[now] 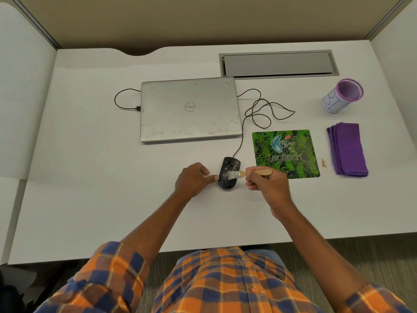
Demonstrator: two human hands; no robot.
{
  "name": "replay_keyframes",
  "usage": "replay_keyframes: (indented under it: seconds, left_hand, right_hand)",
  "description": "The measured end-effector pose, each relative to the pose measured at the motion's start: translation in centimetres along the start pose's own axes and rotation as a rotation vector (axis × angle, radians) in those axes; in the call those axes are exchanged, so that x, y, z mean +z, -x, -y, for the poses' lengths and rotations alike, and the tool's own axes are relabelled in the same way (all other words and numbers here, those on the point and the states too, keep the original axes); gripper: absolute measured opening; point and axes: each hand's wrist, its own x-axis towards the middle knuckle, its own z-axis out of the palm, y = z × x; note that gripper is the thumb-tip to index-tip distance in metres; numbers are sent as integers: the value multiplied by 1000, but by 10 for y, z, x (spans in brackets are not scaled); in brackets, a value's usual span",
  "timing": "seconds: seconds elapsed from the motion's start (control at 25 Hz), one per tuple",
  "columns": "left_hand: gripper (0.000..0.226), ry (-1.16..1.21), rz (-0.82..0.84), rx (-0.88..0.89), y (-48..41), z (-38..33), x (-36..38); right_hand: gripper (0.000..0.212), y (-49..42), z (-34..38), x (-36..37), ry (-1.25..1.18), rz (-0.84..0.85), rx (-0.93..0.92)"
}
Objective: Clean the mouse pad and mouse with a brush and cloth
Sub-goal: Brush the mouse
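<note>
**Spotter:** Black plastic, dusted with pale specks: that's the mouse [229, 173], lying on the white tabletop [90, 154] just left of the green mouse pad [285, 153], not on it. Its long axis runs away from you, cable end far.

**Checker:** And where are your hands against it?

**Spotter:** Your right hand [266, 182] is closed around the wooden handle of the brush [248, 173], which lies crosswise to the mouse, bristles pointing left and resting on the mouse's back, about midway along. Your left hand [194, 179] sits on the mouse's left flank, fingers curled narrow, thumb tip touching the shell. It steadies rather than grips, I'd judge.

**Checker:** So the stroke depends on that crossing?

**Spotter:** Yes. With the handle across the body, you'd sweep sideways over it; the specks toward the far end look untouched, so you'd probably work away from yourself next. Mind that the debris falls clear of the pad on the right.

**Checker:** The cloth?

**Spotter:** Purple cloth [347, 150] lies folded beyond the pad's right edge, well apart from both hands, your right being nearer. A small tan smudge [324, 163] sits between the pad and the cloth.

**Checker:** Any containers?

**Spotter:** One purple-rimmed cup [343, 96] at far right, tipped toward you; what shows of its inside looks empty. The closed laptop [189, 109] lies behind the mouse.
</note>
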Motion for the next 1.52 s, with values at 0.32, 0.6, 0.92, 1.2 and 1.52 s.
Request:
replay_keyframes:
  seconds: [0.32,0.6,0.92,1.2,1.52]
  left_hand:
    - [64,-233,-172,94,4,-1,6]
    - [111,-454,-151,447,-2,-6,5]
    - [145,-616,8,529,-18,-16,11]
    - [135,-649,-26,541,-25,-19,16]
    - [127,-671,-24,539,-28,-19,19]
  right_hand:
    - [18,-5,1,-3,-11,-29,43]
    - [16,-4,5,-14,-85,-57,73]
    - [17,-4,4,-6,-68,-41,77]
    - [17,-3,5,-17,-84,-73,88]
    - [14,-7,4,-2,-61,-26,64]
